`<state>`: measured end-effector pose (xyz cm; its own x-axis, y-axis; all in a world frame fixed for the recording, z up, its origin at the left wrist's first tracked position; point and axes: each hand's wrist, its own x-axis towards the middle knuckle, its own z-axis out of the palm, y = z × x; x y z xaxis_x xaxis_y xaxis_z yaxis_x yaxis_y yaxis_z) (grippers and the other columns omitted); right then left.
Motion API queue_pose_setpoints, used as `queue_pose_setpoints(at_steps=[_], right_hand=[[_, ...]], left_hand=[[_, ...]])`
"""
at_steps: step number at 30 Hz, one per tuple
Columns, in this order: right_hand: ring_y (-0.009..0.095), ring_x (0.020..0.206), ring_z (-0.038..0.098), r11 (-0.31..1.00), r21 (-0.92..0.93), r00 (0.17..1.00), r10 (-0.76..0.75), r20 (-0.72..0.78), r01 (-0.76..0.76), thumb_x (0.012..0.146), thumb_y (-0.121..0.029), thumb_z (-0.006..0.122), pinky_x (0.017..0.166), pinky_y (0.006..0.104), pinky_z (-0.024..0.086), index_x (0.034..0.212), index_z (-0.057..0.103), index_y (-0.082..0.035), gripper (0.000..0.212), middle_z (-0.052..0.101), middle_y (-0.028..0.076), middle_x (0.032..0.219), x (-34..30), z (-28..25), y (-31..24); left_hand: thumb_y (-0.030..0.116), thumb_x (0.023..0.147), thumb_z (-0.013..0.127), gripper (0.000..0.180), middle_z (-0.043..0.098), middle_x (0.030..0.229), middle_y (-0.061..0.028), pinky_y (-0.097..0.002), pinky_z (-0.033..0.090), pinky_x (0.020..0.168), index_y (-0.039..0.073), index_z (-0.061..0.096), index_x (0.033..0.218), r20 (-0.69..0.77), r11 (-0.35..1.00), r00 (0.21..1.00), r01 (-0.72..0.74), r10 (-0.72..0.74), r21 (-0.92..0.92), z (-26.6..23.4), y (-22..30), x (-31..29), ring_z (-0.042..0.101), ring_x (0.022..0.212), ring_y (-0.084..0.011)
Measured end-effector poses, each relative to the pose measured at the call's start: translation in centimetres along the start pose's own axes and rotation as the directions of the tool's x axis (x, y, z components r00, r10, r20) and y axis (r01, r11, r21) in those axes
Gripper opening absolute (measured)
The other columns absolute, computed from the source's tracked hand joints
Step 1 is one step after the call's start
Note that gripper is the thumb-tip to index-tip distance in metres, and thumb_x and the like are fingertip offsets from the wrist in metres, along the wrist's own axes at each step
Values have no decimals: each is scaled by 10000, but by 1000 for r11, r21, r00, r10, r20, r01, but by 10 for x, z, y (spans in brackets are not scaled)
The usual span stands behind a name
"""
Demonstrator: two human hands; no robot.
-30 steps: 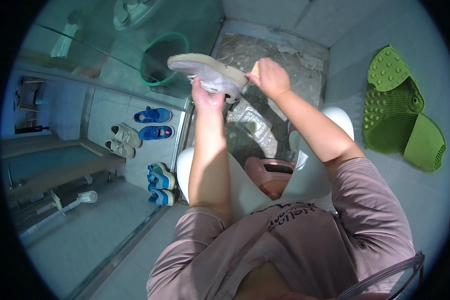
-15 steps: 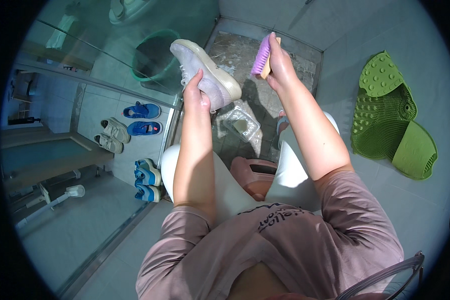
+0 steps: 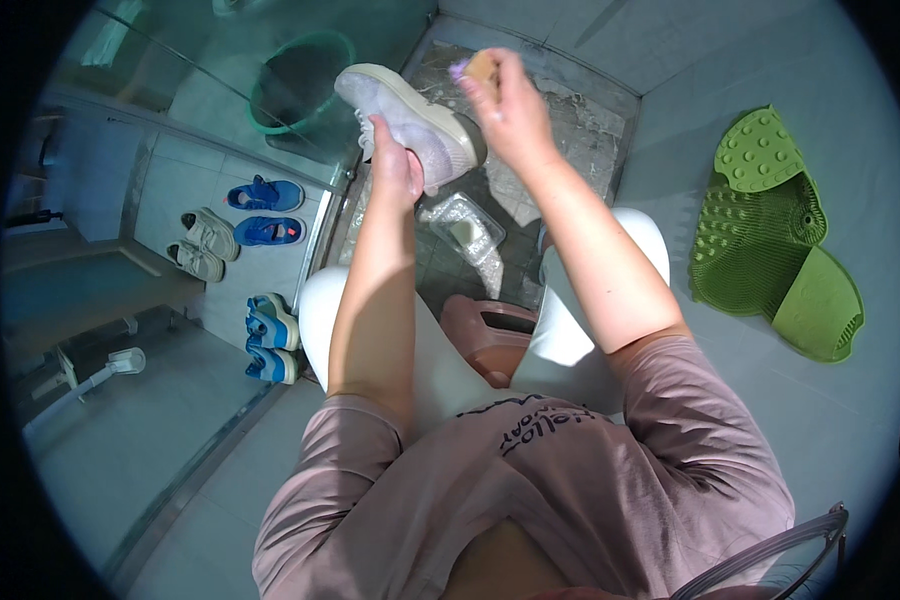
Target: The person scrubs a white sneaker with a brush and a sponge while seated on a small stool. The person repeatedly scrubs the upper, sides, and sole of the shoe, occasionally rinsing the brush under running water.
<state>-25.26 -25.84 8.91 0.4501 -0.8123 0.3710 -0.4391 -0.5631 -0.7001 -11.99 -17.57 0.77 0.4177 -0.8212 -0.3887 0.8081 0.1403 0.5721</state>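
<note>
My left hand (image 3: 398, 170) grips a wet, pale grey sneaker (image 3: 410, 125) at its heel opening, thumb along the upper. The shoe lies on its side in the air, its cream sole edge turned up and away from me. My right hand (image 3: 515, 110) is closed around a scrubbing brush (image 3: 482, 68) with a wooden back and purple bristles, slightly smeared by motion. The brush is up beyond the sole, apart from the shoe. Below, on the wet floor, sits a clear plastic tray (image 3: 467, 232) with suds around it.
A pink plastic container (image 3: 480, 345) stands between my knees. To the left behind glass are a green-rimmed basin (image 3: 300, 85), blue sneakers (image 3: 266, 212), grey sneakers (image 3: 205, 243) and blue-and-white shoes (image 3: 270, 335). A green studded mat (image 3: 780, 240) hangs on the right wall.
My right hand has swung the brush leftward and turned it, bringing it nearer the shoe. The left hand with the sneaker has shifted only slightly; the whole view has moved a little.
</note>
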Motion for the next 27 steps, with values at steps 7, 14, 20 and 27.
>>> queue_pose_setpoints(at_steps=[7, 14, 20, 27], right_hand=[[379, 859, 658, 958, -228, 980, -143, 141, 173, 853, -458, 660, 688, 465, 532, 992, 531, -33, 466, 662, 181, 974, -15, 33, -4], [391, 817, 653, 935, -306, 968, -111, 225, 178, 844, -470, 650, 653, 469, 529, 958, 535, -30, 469, 651, 182, 898, -8, 54, -6], [350, 747, 658, 885, -325, 939, -277, 205, 333, 805, -482, 680, 616, 429, 536, 1013, 539, -18, 528, 635, 164, 874, -47, 49, -16], [408, 818, 644, 903, -324, 885, -116, 451, 283, 886, -485, 620, 671, 468, 513, 1012, 514, -17, 497, 648, 206, 889, -39, 3, -27]], left_hand=[[441, 1012, 412, 452, 591, 934, -90, -328, 473, 818, 4, 524, 1041, 132, 943, 990, 82, -41, -323, 0, -11, 8, 577, 849, -204], [430, 999, 451, 466, 614, 920, -96, -329, 512, 791, -26, 547, 997, -170, 937, 985, -66, 7, -343, 15, -11, 4, 625, 853, -212], [463, 968, 473, 605, 559, 1171, -229, -467, 464, 954, -102, 441, 1183, -155, 867, 982, 17, -109, -498, 3, 10, -2, 585, 1079, -356], [315, 918, 588, 329, 433, 688, -29, -452, 494, 768, 92, 407, 758, -268, 847, 950, -9, -159, -532, -4, 5, 13, 542, 706, -243]])
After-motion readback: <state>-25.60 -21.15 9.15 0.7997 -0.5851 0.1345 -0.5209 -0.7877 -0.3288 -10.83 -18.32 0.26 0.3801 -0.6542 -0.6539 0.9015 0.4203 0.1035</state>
